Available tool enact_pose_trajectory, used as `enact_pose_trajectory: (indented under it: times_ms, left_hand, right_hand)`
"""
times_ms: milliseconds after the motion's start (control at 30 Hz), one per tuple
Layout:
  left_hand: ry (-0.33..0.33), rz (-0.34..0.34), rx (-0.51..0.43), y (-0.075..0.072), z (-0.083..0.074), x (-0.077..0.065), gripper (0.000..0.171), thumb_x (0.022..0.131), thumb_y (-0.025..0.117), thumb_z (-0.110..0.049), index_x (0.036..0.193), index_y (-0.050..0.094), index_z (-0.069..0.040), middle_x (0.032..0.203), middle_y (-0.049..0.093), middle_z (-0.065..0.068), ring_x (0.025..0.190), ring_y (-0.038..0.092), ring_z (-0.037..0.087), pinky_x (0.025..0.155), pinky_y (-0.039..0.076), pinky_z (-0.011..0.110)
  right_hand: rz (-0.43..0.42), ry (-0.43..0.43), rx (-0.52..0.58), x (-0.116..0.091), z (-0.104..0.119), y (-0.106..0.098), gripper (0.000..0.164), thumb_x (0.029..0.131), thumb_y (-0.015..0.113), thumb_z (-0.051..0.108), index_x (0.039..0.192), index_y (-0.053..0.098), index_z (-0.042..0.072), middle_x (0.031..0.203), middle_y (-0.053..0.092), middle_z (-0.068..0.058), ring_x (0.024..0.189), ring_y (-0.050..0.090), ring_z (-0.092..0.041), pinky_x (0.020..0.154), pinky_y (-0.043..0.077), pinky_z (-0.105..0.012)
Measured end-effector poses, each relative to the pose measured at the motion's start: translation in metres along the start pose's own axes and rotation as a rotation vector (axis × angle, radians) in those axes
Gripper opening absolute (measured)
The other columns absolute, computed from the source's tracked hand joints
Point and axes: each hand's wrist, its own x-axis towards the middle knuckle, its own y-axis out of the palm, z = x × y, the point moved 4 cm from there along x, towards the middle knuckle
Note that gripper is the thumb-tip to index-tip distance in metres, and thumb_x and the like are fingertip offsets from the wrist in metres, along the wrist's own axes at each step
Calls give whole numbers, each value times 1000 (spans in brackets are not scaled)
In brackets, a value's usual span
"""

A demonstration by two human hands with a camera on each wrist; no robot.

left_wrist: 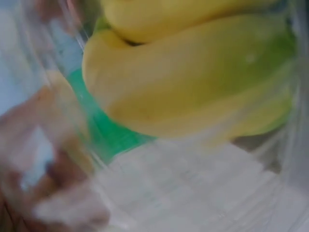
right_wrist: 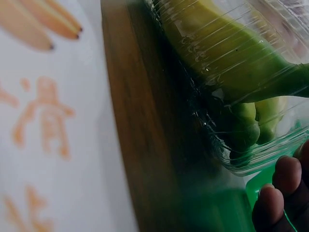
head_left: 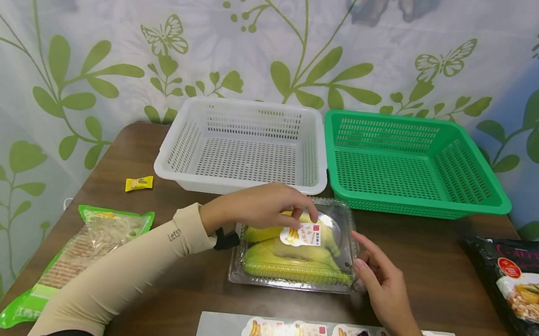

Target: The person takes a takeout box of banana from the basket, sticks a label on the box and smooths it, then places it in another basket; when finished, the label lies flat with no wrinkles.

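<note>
A clear plastic clamshell box [head_left: 237,276] with yellow-green bananas [head_left: 282,260] inside sits mid-table, lid down. A banana-print sticker [head_left: 309,235] shows on its lid. Over that lid my left hand [head_left: 264,205] reaches in from the left, bent fingers and thumb at the sticker's upper edge. My right hand [head_left: 385,287] is at the box's right side, its loosely bent fingertips [right_wrist: 270,203] by the side wall. Through the box's plastic, the left wrist view shows the bananas [left_wrist: 188,82] and a blurred left hand [left_wrist: 53,169].
In front lies a strip of banana stickers [head_left: 224,330], partly under the right wrist. Behind stand a white basket [head_left: 246,185] and a green basket [head_left: 415,204]. Left are a small yellow packet [head_left: 139,183] and a green-edged food bag [head_left: 78,255]; right, a black noodle bag [head_left: 528,294].
</note>
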Motion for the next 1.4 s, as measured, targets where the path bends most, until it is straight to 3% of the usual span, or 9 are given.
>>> enact_pose_trajectory:
  times_ms: [400, 533, 633, 800, 867, 967, 1067, 1200, 1400]
  left_hand:
    - [-37, -22, 104, 0, 2, 2, 28, 100, 68, -15, 128, 68, -16, 88, 62, -7, 86, 56, 12, 84, 45, 27]
    - [-60, -72, 100, -4, 3, 0, 27, 100, 68, -13, 127, 70, -17, 89, 62, -7, 86, 57, 14, 80, 45, 27]
    - [-89, -150, 42, -10, 5, -6, 25, 98, 71, -15, 123, 71, -16, 88, 64, -10, 83, 56, 12, 78, 46, 28]
    - [-127, -347, -74, -25, 5, -27, 9, 92, 79, -25, 98, 77, -19, 82, 68, -14, 85, 60, 6, 90, 49, 34]
    - [-125, -424, -102, -29, 5, -36, 10, 92, 80, -28, 87, 75, -20, 80, 69, -14, 83, 61, 6, 90, 51, 36]
    - [-134, -495, -129, -31, 4, -50, 20, 93, 78, -32, 79, 72, -19, 73, 64, -12, 72, 57, 6, 71, 50, 32]
    - [-165, -496, -144, -28, 5, -65, 29, 100, 69, -33, 76, 68, -16, 63, 52, -10, 57, 44, 7, 53, 36, 27]
    - [-196, -471, -187, -20, 6, -85, 40, 110, 49, -31, 83, 70, -11, 59, 47, -6, 51, 39, 10, 50, 33, 28]
    - [-264, -520, -198, 13, 2, -122, 41, 114, 33, -30, 120, 70, -13, 68, 58, -11, 54, 39, 8, 53, 37, 29]
  right_hand:
    - [-3, -8, -8, 0, -2, 0, 52, 100, 57, -5, 150, 52, 11, 82, 53, -3, 60, 46, -17, 50, 38, -30]
    - [-5, 2, -12, 1, 0, 0, 52, 101, 57, -3, 150, 51, 12, 83, 54, -3, 60, 47, -17, 50, 39, -30]
    - [4, -4, -4, 1, 0, 0, 53, 101, 57, -3, 151, 51, 12, 83, 54, -4, 60, 47, -16, 50, 39, -30]
    - [21, -23, 2, 2, 3, 0, 53, 101, 57, -3, 151, 50, 12, 84, 54, -3, 61, 47, -15, 51, 39, -30]
    - [17, -23, -2, 2, 4, -1, 53, 101, 57, -3, 151, 50, 13, 84, 54, -3, 61, 47, -16, 51, 39, -30]
    - [16, -15, -21, 2, 4, -1, 52, 101, 57, -1, 151, 51, 14, 84, 55, -2, 61, 47, -16, 51, 39, -29]
    - [23, -15, -38, 2, 4, -2, 52, 102, 57, 0, 151, 51, 16, 83, 54, 0, 60, 47, -15, 50, 39, -29]
    - [33, -12, -64, 2, 4, -3, 51, 103, 56, 2, 152, 50, 18, 81, 54, 3, 59, 46, -14, 51, 40, -29]
    - [32, -35, -94, 3, 6, -4, 52, 102, 56, 0, 151, 51, 17, 83, 55, 4, 59, 46, -11, 51, 39, -27]
